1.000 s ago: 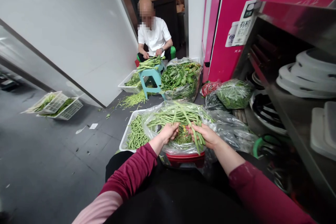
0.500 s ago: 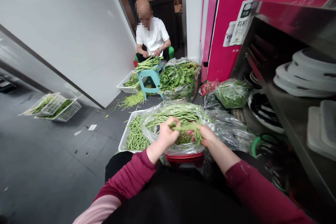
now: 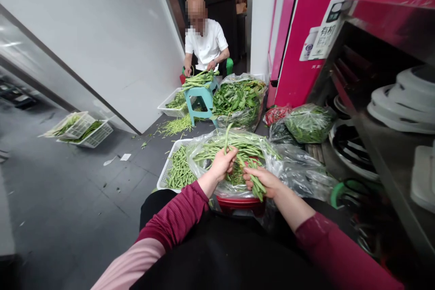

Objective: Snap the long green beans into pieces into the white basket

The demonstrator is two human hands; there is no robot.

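Note:
My left hand (image 3: pixel 222 165) is closed around a long green bean, whose tip sticks up above the fingers. In my right hand (image 3: pixel 263 180) a small bunch of green beans (image 3: pixel 257 186) is gripped, with the ends hanging below the palm. Both hands are over a clear plastic bag (image 3: pixel 199 142) that holds many long, whole beans (image 3: pixel 217 148). Under the bag sits a red container (image 3: pixel 238 204). Left of it, a white basket (image 3: pixel 163 174) is filled with short bean pieces (image 3: pixel 180 167).
A co-worker (image 3: pixel 207 47) sits behind a light-blue stool (image 3: pixel 199 95) with stalks on it. Bagged leafy greens (image 3: pixel 241 97) stand beside it. A metal shelf (image 3: pixel 374 145) with dishes borders the right; tilted white baskets (image 3: pixel 97 135) are on the left floor.
My left hand has turned so that its bean now points upward. The bean bunch in my right hand slants downward. The camera view has shifted slightly left.

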